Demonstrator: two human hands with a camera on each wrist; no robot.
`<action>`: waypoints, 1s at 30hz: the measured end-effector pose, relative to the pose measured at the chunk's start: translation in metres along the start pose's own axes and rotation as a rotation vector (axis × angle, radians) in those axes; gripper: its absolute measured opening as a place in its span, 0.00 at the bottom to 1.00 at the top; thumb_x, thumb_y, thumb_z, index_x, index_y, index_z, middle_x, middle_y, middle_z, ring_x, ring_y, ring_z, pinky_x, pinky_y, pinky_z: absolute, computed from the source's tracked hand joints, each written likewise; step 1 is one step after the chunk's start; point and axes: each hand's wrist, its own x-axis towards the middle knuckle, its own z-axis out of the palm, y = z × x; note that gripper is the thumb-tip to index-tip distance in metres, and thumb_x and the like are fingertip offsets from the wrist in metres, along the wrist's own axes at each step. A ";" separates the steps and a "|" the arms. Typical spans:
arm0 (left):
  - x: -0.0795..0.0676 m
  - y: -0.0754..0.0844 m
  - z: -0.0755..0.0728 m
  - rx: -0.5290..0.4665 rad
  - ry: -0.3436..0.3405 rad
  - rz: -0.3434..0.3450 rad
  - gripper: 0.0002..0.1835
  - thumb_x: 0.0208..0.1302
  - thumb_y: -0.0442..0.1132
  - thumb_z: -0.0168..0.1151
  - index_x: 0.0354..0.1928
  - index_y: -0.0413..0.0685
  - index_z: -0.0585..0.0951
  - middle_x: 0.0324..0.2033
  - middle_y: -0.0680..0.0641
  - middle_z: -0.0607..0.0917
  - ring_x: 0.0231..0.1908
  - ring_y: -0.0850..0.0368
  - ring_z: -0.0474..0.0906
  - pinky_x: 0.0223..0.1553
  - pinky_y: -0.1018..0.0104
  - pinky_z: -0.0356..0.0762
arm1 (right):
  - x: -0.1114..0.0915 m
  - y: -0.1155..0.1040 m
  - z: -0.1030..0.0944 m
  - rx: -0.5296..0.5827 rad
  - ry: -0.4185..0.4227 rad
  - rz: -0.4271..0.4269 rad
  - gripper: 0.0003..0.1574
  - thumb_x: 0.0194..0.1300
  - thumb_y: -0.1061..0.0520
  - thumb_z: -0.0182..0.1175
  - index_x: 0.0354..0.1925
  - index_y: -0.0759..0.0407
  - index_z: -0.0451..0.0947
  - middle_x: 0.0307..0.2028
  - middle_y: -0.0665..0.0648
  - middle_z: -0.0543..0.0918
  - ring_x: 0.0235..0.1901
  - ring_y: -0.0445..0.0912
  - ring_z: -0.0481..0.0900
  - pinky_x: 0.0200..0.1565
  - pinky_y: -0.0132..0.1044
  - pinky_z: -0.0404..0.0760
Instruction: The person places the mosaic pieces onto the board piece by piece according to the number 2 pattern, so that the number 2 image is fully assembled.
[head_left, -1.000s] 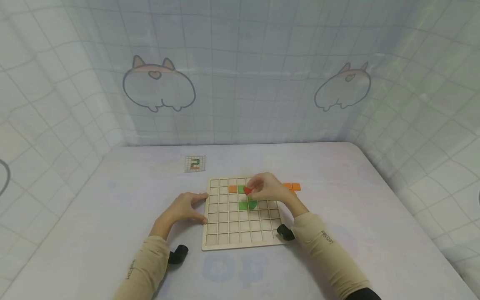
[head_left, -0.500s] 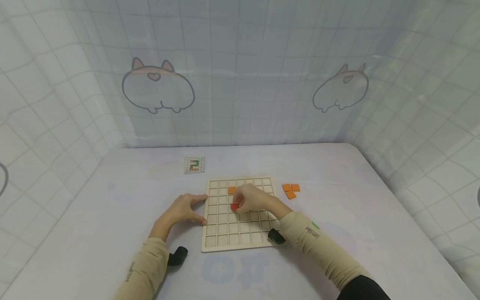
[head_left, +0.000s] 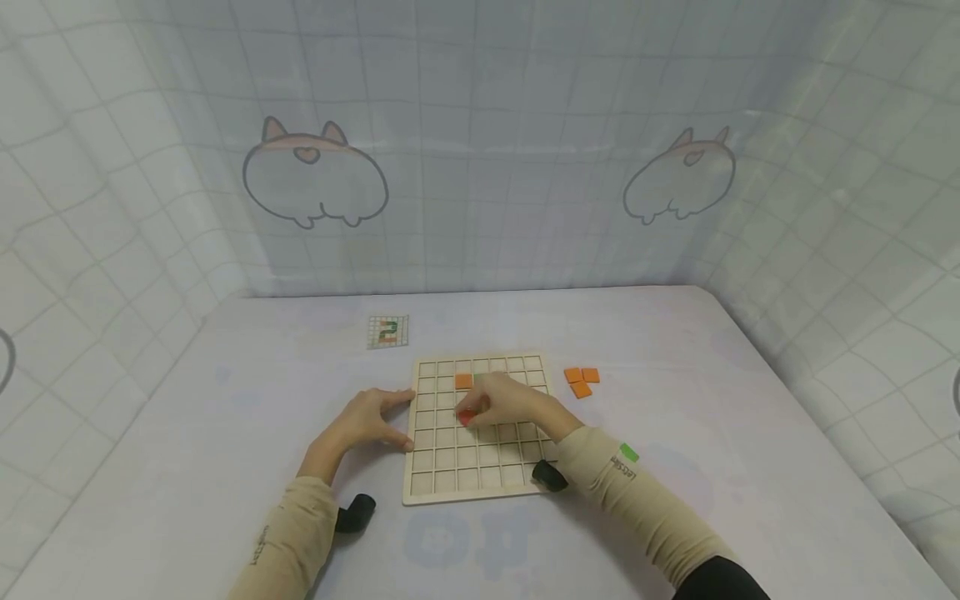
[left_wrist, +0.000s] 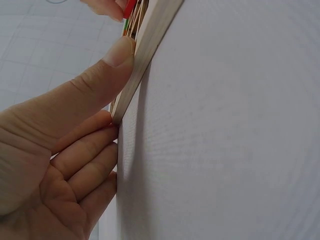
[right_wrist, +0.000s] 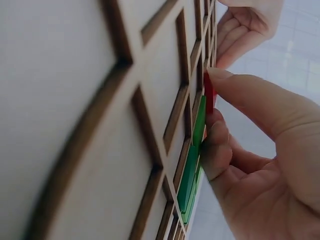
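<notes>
A pale wooden board (head_left: 442, 481) with a raised square grid lies on the table. My left hand (head_left: 366, 417) rests at its left side, thumb and fingertips touching the edge with the fingers spread. Over the middle of the board, my right hand (head_left: 506, 398) pinches a red tile (right_wrist: 209, 95) between thumb and fingers. The red tile stands at a cell just left of a green tile (right_wrist: 199, 122). A darker green tile (right_wrist: 187, 180) sits nearby in the grid. One orange tile (head_left: 463, 381) lies in an upper row. My right hand hides part of the coloured pieces in the head view.
Several loose orange tiles (head_left: 581, 382) lie right of the board. A small gridded pattern card (head_left: 387, 332) lies behind it at the left. Beside the right sleeve (head_left: 630, 483), a green piece (head_left: 628, 452) shows on the table.
My right hand has carried the red tile left and nearer to me, from the upper rows to the middle of the board. My left hand has stayed at the edge.
</notes>
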 end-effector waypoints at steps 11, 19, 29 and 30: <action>-0.001 0.003 -0.001 0.013 0.002 0.007 0.47 0.33 0.45 0.80 0.60 0.36 0.73 0.60 0.35 0.72 0.62 0.36 0.65 0.64 0.44 0.62 | 0.001 0.000 0.006 -0.075 0.096 -0.024 0.10 0.55 0.51 0.68 0.35 0.55 0.86 0.33 0.47 0.85 0.33 0.37 0.76 0.35 0.26 0.75; -0.001 0.002 -0.001 0.019 0.001 0.006 0.47 0.33 0.45 0.80 0.60 0.36 0.73 0.60 0.35 0.72 0.62 0.36 0.65 0.63 0.44 0.62 | 0.002 0.003 0.009 -0.076 0.147 0.009 0.09 0.53 0.50 0.70 0.31 0.54 0.86 0.32 0.47 0.84 0.35 0.39 0.77 0.39 0.28 0.76; 0.000 0.002 -0.002 -0.001 -0.004 0.007 0.47 0.32 0.45 0.80 0.60 0.37 0.73 0.60 0.35 0.72 0.63 0.36 0.63 0.64 0.43 0.62 | -0.001 0.008 0.007 -0.077 0.124 -0.080 0.11 0.56 0.57 0.67 0.39 0.58 0.86 0.37 0.51 0.85 0.40 0.42 0.79 0.43 0.28 0.78; 0.000 0.002 -0.002 -0.003 -0.004 0.006 0.47 0.32 0.45 0.80 0.60 0.37 0.73 0.60 0.35 0.72 0.63 0.36 0.63 0.64 0.43 0.61 | -0.001 0.007 0.007 -0.086 0.114 -0.081 0.11 0.57 0.57 0.66 0.40 0.59 0.86 0.38 0.52 0.85 0.40 0.43 0.79 0.44 0.29 0.77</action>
